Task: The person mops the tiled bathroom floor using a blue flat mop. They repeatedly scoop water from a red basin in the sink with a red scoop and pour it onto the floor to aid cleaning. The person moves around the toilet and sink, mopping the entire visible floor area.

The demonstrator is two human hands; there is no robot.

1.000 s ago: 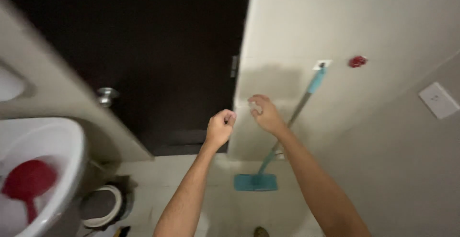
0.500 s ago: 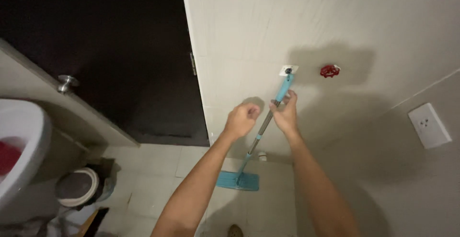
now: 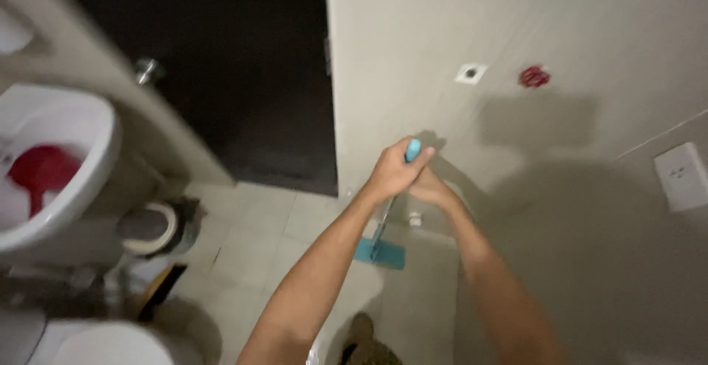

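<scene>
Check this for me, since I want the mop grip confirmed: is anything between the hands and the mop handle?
Nothing visible. The left hand is wrapped around the top of the blue mop handle, and the right hand grips just beneath it; the mop head rests on the floor tiles.
</scene>
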